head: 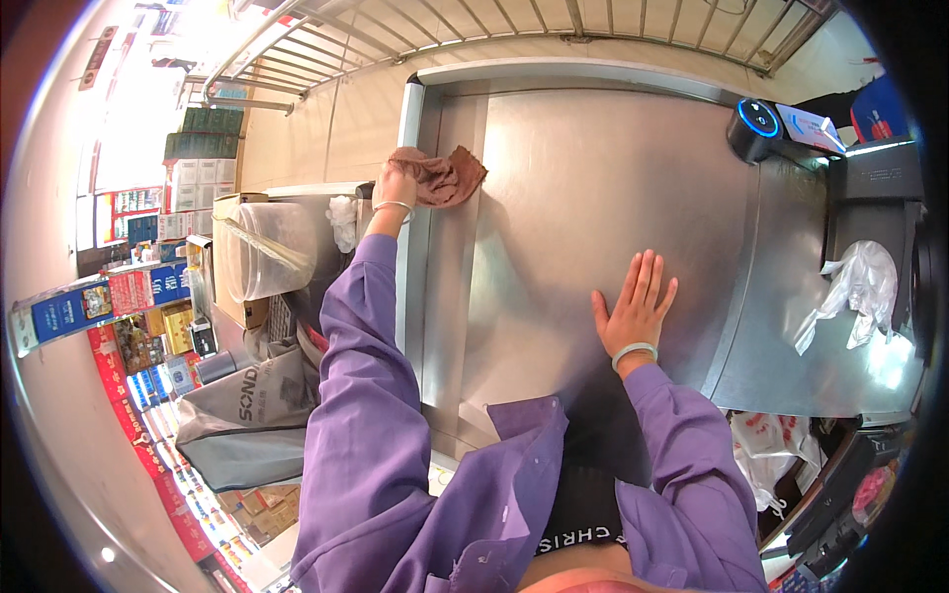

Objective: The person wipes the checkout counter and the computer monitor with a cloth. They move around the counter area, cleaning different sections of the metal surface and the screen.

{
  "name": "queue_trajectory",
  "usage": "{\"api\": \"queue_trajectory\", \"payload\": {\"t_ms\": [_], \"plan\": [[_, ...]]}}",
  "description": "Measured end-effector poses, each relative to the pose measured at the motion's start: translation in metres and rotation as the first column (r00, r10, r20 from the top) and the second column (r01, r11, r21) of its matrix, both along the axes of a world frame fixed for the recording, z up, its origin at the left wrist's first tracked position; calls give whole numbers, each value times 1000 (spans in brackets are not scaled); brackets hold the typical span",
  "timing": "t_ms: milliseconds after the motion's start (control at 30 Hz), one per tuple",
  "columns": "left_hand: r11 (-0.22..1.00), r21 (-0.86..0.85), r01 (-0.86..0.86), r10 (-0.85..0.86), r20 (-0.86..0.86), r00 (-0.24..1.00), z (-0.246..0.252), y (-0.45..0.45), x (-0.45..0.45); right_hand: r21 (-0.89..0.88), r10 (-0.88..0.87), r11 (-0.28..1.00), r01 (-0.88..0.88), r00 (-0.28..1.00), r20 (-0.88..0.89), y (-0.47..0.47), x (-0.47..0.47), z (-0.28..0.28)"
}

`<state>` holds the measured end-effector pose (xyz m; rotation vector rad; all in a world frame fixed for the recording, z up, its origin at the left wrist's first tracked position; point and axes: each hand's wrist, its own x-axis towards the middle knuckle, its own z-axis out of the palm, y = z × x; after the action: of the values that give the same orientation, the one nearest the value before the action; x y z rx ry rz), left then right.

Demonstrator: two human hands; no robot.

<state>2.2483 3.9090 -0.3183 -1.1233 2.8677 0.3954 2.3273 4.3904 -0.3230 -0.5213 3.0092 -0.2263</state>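
My left hand (394, 187) grips a crumpled brown cloth (445, 176) at the left edge of a metal checkout counter (586, 170). Part of the cloth spreads over the counter's raised left border, and my fingers are partly hidden by it. Further right, my right hand (636, 315) is palm down with its fingers spread on or just over the smooth metal surface; whether it touches cannot be told. Nothing is in that hand. Both arms wear purple sleeves, and each wrist has a pale bangle.
A round black device with a blue light ring (758, 122) stands at the counter's far right corner. A white plastic bag (856, 293) lies at right. Beyond the far edge runs a metal rail (511, 18). At left are a clear plastic tub (270, 252) and a grey bag (252, 415).
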Motion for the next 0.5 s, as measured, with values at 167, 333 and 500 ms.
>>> {"api": "queue_trajectory", "payload": {"t_ms": [167, 333, 500], "plan": [[999, -38, 22, -25, -91, 996, -7, 1, -32, 9, 6, 1000, -6, 1000, -2, 1, 2, -4], [997, -38, -66, 59, -157, 986, -26, -19, -121, 15, 7, 1000, -6, 1000, -14, 1, 4, -9], [938, -190, 289, -291, 21, 957, -17, -32, -127, 22, -8, 1000, 6, 997, 74, 1, -1, -2]]}}
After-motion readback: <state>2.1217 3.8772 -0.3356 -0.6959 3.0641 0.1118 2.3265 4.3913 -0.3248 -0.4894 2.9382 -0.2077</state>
